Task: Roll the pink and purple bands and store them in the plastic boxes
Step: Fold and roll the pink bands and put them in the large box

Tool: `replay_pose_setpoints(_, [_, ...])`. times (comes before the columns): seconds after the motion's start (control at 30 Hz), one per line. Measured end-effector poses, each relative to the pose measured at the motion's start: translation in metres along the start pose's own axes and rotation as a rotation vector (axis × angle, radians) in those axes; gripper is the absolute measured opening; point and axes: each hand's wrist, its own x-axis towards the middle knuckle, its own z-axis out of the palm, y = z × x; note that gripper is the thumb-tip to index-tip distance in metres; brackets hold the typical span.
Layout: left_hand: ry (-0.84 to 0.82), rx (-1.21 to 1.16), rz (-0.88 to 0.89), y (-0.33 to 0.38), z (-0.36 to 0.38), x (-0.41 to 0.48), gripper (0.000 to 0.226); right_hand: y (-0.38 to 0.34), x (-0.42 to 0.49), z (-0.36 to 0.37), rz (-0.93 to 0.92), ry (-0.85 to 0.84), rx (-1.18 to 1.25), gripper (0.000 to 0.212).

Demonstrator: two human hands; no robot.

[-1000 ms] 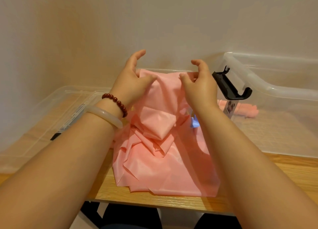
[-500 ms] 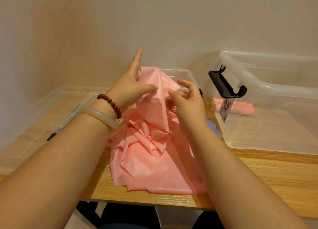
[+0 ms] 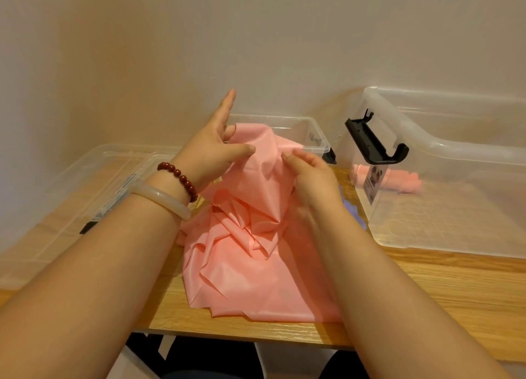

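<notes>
A crumpled pink band (image 3: 256,264) lies in a heap on the wooden table (image 3: 427,293), its upper end lifted. My left hand (image 3: 216,151) pinches that raised end between thumb and fingers, with the index finger pointing up. My right hand (image 3: 310,173) grips a fold of the same band just to the right, fingers curled into the material. A sliver of purple band (image 3: 351,207) shows beside my right wrist, mostly hidden. A rolled pink band (image 3: 398,179) lies inside the large clear plastic box (image 3: 455,151) on the right.
A smaller clear box (image 3: 299,131) stands behind the pink band near the wall. A clear lid (image 3: 71,185) lies flat on the left. The large box carries a raised black latch handle (image 3: 373,142). The table's front edge runs just below the band.
My hands have drawn closer together and come down a little, gathering the band's top end into a narrower peak. My left index finger has straightened upward.
</notes>
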Motion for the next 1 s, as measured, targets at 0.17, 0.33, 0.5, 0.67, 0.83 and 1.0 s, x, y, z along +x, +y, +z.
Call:
replay_pose_setpoints(0.17, [0.039, -0.041, -0.135, -0.004, -0.006, -0.002, 0.107, -0.030, 0.009, -0.004, -0.492, 0.067, -0.252, 0.019])
replay_pose_setpoints(0.33, [0.019, -0.057, -0.159, -0.001, -0.003, -0.007, 0.114, -0.052, 0.020, 0.003, -0.433, -0.083, -0.318, 0.040])
replay_pose_setpoints(0.5, [0.158, -0.057, -0.075, 0.004, 0.000, 0.004, 0.092, -0.055, 0.026, 0.007, -0.541, -0.075, -0.582, 0.046])
replay_pose_setpoints(0.67, [0.242, 0.219, 0.049, 0.005, 0.002, 0.016, 0.064, -0.060, 0.041, 0.009, -0.557, -0.008, -0.784, 0.040])
replay_pose_setpoints(0.83, [0.157, 0.857, 0.221, -0.008, 0.013, 0.016, 0.032, -0.055, 0.047, 0.006, -0.605, -0.005, -1.234, 0.029])
replay_pose_setpoints(1.0, [0.214, 0.969, 0.223, -0.012, 0.014, 0.019, 0.022, -0.046, 0.036, -0.004, -0.616, 0.093, -1.252, 0.026])
